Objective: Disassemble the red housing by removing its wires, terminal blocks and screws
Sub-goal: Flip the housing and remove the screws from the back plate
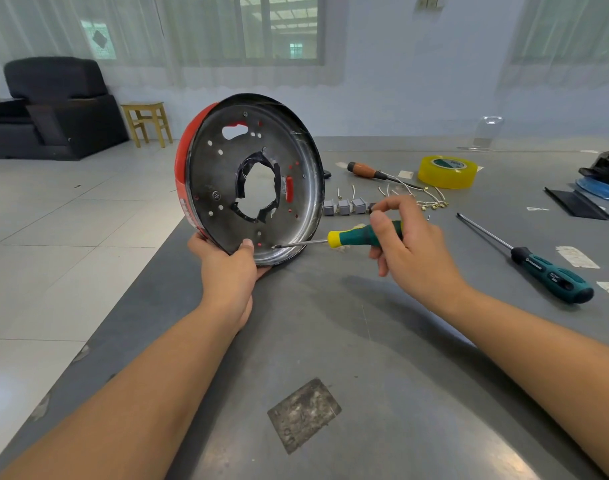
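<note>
The round red housing (206,174) stands on edge on the grey table, its dark metal inner plate facing right, with a ragged central hole. My left hand (228,268) grips its lower rim, thumb on the plate. My right hand (408,245) holds a green and yellow screwdriver (356,237) whose tip touches the plate near the bottom rim. Behind my right hand lie grey terminal blocks (344,206) and loose white wires (424,197) with metal ends.
A long green screwdriver (535,263) lies at the right. An orange-handled screwdriver (369,171) and a yellow tape roll (447,171) sit further back. Black and blue parts (600,181) are at the far right edge. The table's left edge drops to tiled floor.
</note>
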The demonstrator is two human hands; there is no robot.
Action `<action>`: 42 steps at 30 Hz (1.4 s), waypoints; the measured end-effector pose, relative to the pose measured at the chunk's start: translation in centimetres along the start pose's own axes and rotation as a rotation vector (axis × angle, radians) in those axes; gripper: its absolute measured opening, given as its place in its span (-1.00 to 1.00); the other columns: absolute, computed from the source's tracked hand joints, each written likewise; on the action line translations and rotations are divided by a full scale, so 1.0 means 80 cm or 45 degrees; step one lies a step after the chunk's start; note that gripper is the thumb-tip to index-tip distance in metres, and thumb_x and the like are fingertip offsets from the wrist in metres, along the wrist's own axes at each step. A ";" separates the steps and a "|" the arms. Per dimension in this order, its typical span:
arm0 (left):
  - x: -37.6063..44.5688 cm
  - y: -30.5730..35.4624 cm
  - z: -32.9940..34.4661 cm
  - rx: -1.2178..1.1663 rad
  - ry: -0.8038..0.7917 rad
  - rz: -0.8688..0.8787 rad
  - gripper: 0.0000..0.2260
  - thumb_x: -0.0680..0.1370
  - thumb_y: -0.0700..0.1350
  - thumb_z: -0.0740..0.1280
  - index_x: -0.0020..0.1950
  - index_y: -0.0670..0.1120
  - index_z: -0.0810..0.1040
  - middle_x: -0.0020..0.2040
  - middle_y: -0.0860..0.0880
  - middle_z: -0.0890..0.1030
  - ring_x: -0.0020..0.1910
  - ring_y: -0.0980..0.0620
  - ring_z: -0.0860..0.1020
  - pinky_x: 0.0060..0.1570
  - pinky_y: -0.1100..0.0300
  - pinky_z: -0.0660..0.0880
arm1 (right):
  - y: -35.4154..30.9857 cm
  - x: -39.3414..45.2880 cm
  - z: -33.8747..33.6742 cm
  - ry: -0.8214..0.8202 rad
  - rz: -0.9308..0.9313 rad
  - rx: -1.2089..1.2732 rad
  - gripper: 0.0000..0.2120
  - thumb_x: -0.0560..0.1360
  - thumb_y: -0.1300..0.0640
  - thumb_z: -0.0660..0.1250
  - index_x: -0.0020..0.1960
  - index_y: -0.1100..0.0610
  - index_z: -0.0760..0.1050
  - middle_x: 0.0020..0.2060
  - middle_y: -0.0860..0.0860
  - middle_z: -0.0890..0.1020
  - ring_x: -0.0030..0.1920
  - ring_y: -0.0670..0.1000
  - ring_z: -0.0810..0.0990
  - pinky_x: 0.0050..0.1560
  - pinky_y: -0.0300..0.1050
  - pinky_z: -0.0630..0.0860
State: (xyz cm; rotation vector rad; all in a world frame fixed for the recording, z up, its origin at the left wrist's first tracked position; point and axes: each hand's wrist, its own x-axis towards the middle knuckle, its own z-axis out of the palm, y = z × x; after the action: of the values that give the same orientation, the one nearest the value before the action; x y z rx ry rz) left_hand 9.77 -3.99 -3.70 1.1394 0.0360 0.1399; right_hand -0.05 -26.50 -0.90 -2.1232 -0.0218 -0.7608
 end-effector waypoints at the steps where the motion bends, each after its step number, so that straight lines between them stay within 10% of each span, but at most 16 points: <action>1: 0.000 0.000 0.000 -0.004 -0.002 0.000 -0.61 0.67 -0.36 0.28 0.30 0.06 0.25 0.19 0.18 0.49 0.12 0.11 0.62 -0.13 0.07 0.71 | -0.001 0.000 0.000 -0.002 -0.013 0.001 -0.88 0.63 -0.06 0.26 0.14 -0.22 0.37 -0.16 -0.11 0.64 -0.24 -0.07 0.65 -0.26 -0.22 0.57; 3: -0.001 0.001 0.001 -0.004 -0.008 0.002 -0.61 0.67 -0.36 0.28 0.30 0.05 0.25 0.19 0.17 0.49 0.12 0.10 0.62 -0.15 0.09 0.70 | -0.003 0.000 0.001 -0.014 -0.041 0.020 -0.68 0.49 0.05 0.32 0.13 -0.28 0.34 -0.05 -0.22 0.57 -0.07 -0.09 0.60 -0.14 -0.23 0.58; 8: -0.002 0.002 0.001 0.001 0.000 -0.002 -0.60 0.67 -0.36 0.27 0.35 0.03 0.25 0.21 0.16 0.50 0.15 0.08 0.62 -0.10 0.04 0.72 | -0.004 -0.002 0.000 -0.001 -0.056 -0.033 -0.90 0.66 -0.15 0.20 0.12 -0.17 0.40 -0.30 -0.05 0.64 -0.35 -0.05 0.64 -0.36 -0.20 0.57; 12: -0.003 0.002 0.000 0.004 -0.008 -0.009 -0.61 0.67 -0.36 0.28 0.34 0.03 0.25 0.21 0.17 0.49 0.15 0.08 0.62 -0.14 0.08 0.71 | -0.008 -0.003 -0.001 -0.004 -0.058 0.026 -0.74 0.53 0.08 0.31 0.14 -0.22 0.42 -0.12 -0.17 0.61 -0.21 -0.07 0.61 -0.23 -0.31 0.53; 16: -0.003 0.002 0.000 0.001 -0.014 -0.013 -0.61 0.67 -0.36 0.28 0.33 0.03 0.25 0.22 0.15 0.50 0.16 0.06 0.63 -0.13 0.07 0.71 | -0.010 -0.004 0.001 0.037 0.011 0.072 -0.88 0.63 -0.12 0.28 0.15 -0.27 0.46 -0.24 -0.08 0.67 -0.27 -0.04 0.70 -0.26 -0.25 0.60; 22: -0.002 0.002 0.001 -0.008 -0.010 -0.018 -0.61 0.67 -0.36 0.28 0.35 0.01 0.26 0.24 0.13 0.50 0.17 0.04 0.63 -0.09 -0.01 0.72 | -0.010 0.000 0.003 0.076 0.181 0.309 -0.71 0.35 0.18 0.34 -0.08 -0.20 0.57 -0.11 -0.04 0.67 -0.06 0.22 0.69 0.06 0.22 0.64; 42: -0.004 0.005 0.001 -0.008 -0.022 -0.055 -0.56 0.67 -0.35 0.29 0.45 -0.04 0.25 0.25 0.11 0.52 0.18 0.01 0.64 -0.07 -0.04 0.72 | 0.012 0.013 -0.011 0.198 0.576 0.825 -0.73 0.56 0.42 0.18 -0.04 0.11 0.54 -0.10 0.18 0.61 -0.32 0.08 0.60 -0.24 -0.15 0.61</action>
State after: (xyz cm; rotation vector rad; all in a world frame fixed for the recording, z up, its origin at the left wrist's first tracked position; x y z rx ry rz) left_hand 9.41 -3.92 -3.35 1.1324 0.0449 0.0917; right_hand 0.62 -28.05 -0.67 -1.3781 0.2546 -0.5450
